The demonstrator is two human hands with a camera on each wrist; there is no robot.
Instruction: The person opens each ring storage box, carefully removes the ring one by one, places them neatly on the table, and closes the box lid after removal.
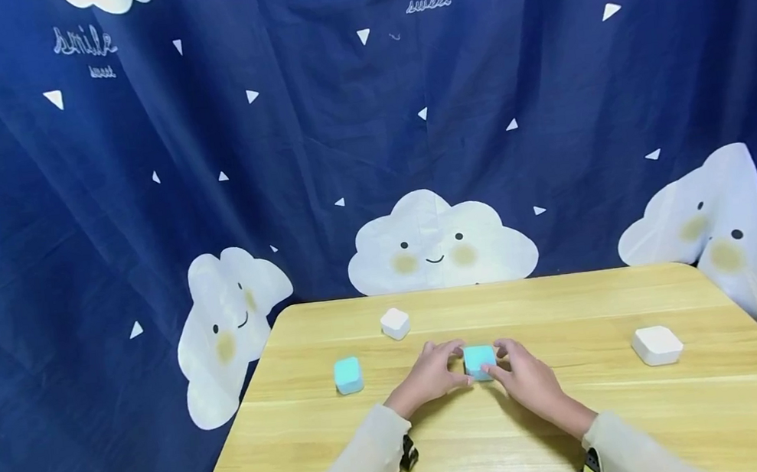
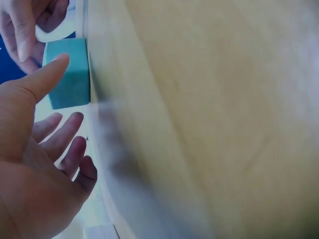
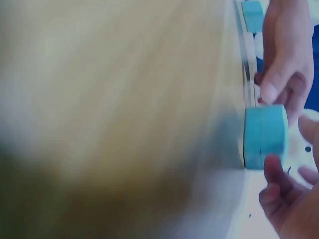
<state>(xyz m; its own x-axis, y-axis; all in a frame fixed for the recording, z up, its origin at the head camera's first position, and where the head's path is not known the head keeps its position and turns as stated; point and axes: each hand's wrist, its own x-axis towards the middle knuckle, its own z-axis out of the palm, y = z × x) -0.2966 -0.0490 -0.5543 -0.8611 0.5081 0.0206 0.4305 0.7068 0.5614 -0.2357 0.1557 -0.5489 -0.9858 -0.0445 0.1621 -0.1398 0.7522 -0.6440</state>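
A light-blue block (image 1: 479, 362) with rounded edges rests on the wooden table between my two hands. To its left, my left hand (image 1: 432, 374) holds its thumb and fingers curved and spread apart. In the left wrist view, the left thumb (image 2: 50, 74) overlaps the block, and the other fingers are loosely bent with air between them. From the right side my right hand (image 1: 530, 378) reaches in, its thumb overlapping the block's front face and its fingers by the right edge. In the right wrist view, fingertips (image 3: 272, 167) lie right at the block's lower edge.
A second light-blue block (image 1: 348, 375) sits on the left of the table (image 1: 291, 460). One white block (image 1: 395, 323) stands behind my left hand, another white block (image 1: 657, 345) at the right. A dark blue cloud-patterned curtain (image 1: 313, 143) hangs behind the table.
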